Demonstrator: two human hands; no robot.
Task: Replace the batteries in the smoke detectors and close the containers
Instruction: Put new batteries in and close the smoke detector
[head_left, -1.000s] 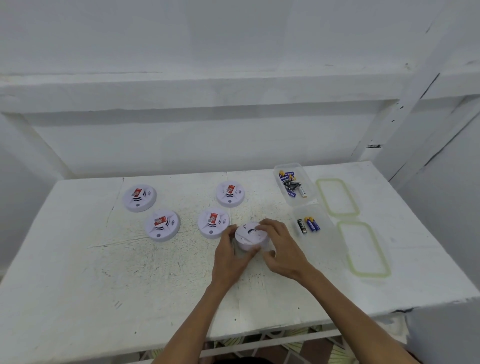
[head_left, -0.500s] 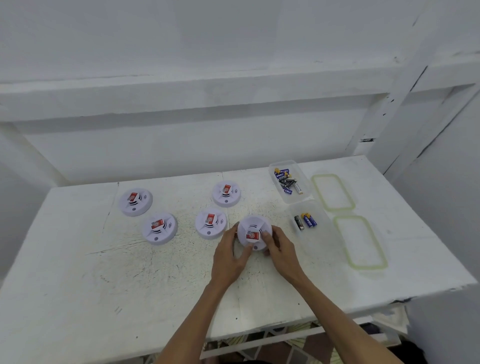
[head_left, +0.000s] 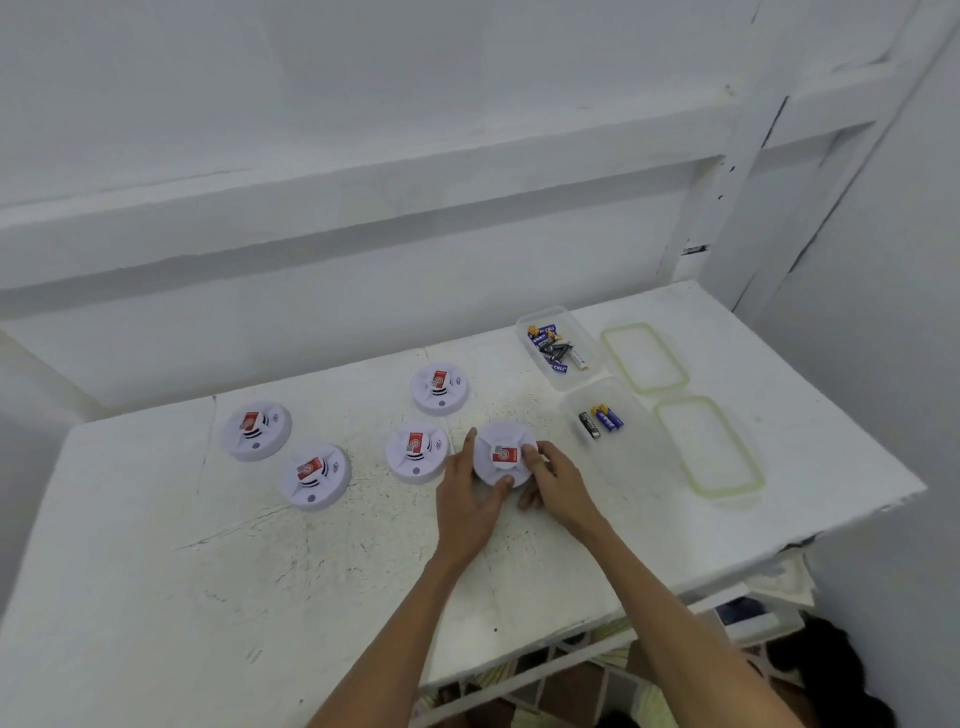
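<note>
A round white smoke detector (head_left: 501, 447) with a red label faces up on the white table (head_left: 156, 597). My left hand (head_left: 467, 499) grips its left and front edge, thumb under the rim. My right hand (head_left: 558, 483) holds its right side, one fingertip by the red label. Several more white detectors lie further left and behind: one right beside it (head_left: 415, 451), one behind (head_left: 439, 387), two at the left (head_left: 314, 475) (head_left: 254, 428). A clear container (head_left: 563, 343) at the back holds several batteries. A nearer clear container (head_left: 615, 434) holds three batteries (head_left: 600, 420).
Two clear lids with green seals lie flat to the right of the containers, one at the back (head_left: 644, 357) and one nearer (head_left: 709, 444). The table's right edge drops off just beyond them. A white wall and ledge stand behind the table.
The detector was turned over: a second ago its plain white back showed, now its red-labelled face is up. Both hands stayed around it. My view shifted slightly.
</note>
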